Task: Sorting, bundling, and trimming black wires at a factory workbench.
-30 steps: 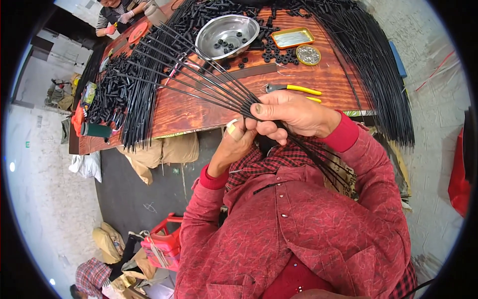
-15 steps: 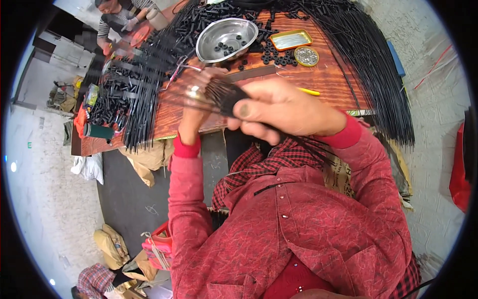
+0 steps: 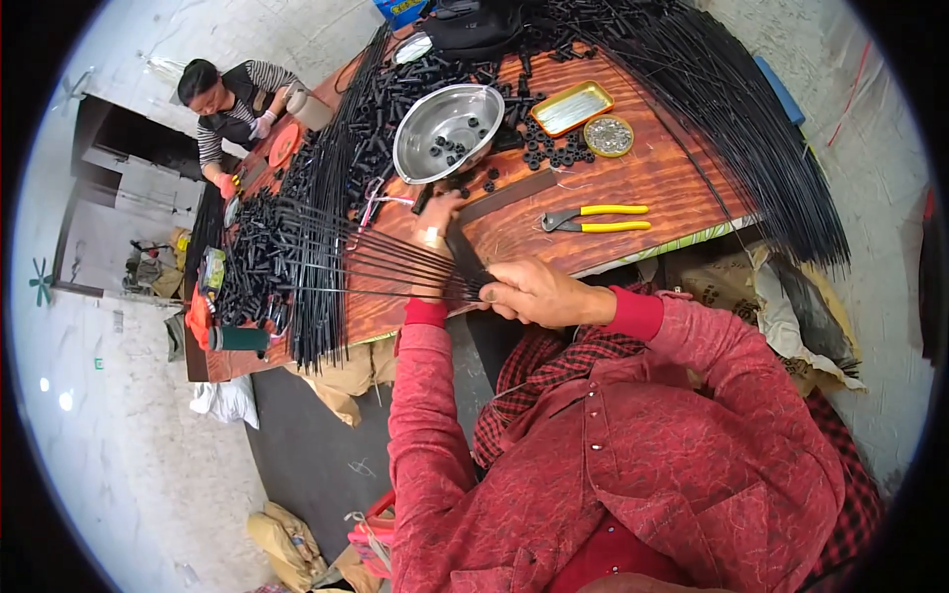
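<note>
My right hand [image 3: 539, 293] is closed round the gathered end of a bundle of thin black rods [image 3: 390, 259]. The rods fan out to the left past my left forearm, and a dark flat piece [image 3: 463, 249] stands up from the gathered end. Just below the steel bowl [image 3: 403, 148], my left hand [image 3: 441, 215] is curled, with a short black tube [image 3: 423, 200] sticking out by its fingers. Part of its grip is hidden. Yellow-handled pliers [image 3: 598, 218] lie on the wooden table [image 3: 682, 203] to the right of my hands.
Small black rings [image 3: 563, 153] lie near a yellow tray [image 3: 571, 109] of thin pins and a round dish [image 3: 608, 136] of small metal parts. Long black rods [image 3: 732, 109] cover the right side; black tubes [image 3: 247, 242] heap at left. A co-worker [image 3: 237, 109] sits far left.
The view has shifted, and the blurred rods are now sharp. My right hand has moved down, uncovering the pliers. My left hand now reaches below the bowl, beside the short tube.
</note>
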